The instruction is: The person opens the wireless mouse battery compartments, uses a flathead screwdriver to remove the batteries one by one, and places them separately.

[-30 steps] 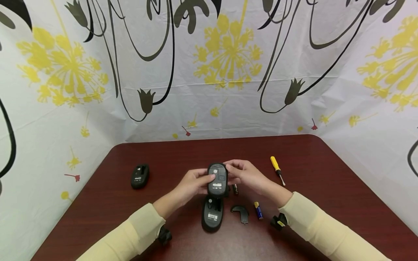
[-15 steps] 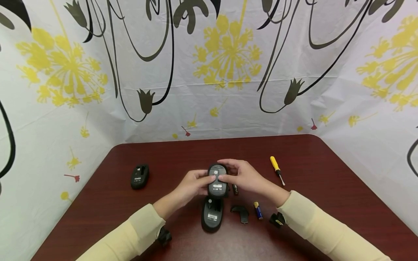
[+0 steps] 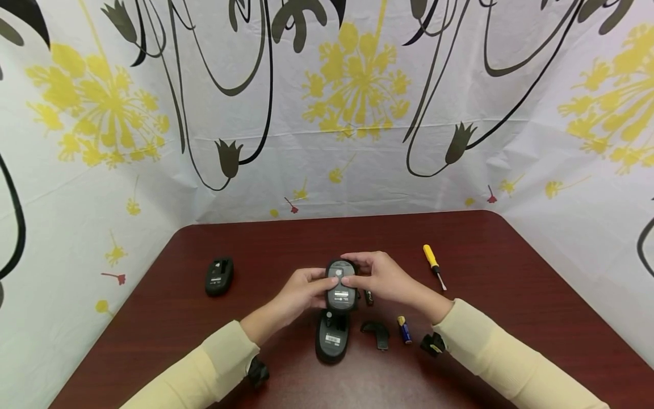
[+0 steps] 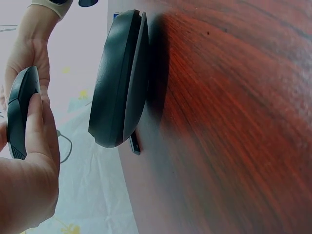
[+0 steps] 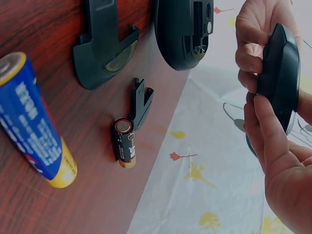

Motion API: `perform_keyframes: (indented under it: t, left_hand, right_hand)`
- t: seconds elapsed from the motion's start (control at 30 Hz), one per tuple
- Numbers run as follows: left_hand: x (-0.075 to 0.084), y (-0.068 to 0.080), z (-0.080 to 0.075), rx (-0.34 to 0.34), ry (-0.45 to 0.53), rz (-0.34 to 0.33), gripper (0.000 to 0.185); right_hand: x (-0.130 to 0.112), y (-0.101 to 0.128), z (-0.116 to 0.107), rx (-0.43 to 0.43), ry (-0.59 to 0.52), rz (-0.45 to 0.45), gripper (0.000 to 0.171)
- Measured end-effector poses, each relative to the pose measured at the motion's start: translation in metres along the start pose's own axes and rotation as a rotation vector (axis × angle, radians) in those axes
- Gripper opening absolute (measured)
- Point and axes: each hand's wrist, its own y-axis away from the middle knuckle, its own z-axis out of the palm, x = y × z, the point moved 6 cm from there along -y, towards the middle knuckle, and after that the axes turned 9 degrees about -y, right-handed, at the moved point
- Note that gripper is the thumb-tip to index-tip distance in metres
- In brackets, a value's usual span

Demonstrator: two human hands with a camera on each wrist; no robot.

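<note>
Mouse work, midway by the look of it. You hold one black mouse belly-up above the middle of the table, lifted clear of the wood. Your left hand grips its left flank, fingers curled round it; your right hand clamps the right side with the thumb pressed on the underside, where a cover looks seated, though not surely. Directly below in the frame a second mouse lies with its battery bay open. Its loose cover, a blue battery and a small dark battery lie just right of it. A third mouse sits centre left; a yellow screwdriver lies untouched, centre right.
</note>
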Motion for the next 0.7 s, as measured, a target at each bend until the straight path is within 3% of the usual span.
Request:
perform_keyframes:
  t: [0.7]
  left_hand:
    - [-0.0043, -0.0011, 0.0045, 0.011, 0.006, -0.003, 0.045]
  right_hand:
    - [0.0053, 0.0024, 0.0029, -0.016, 0.037, 0.026, 0.054]
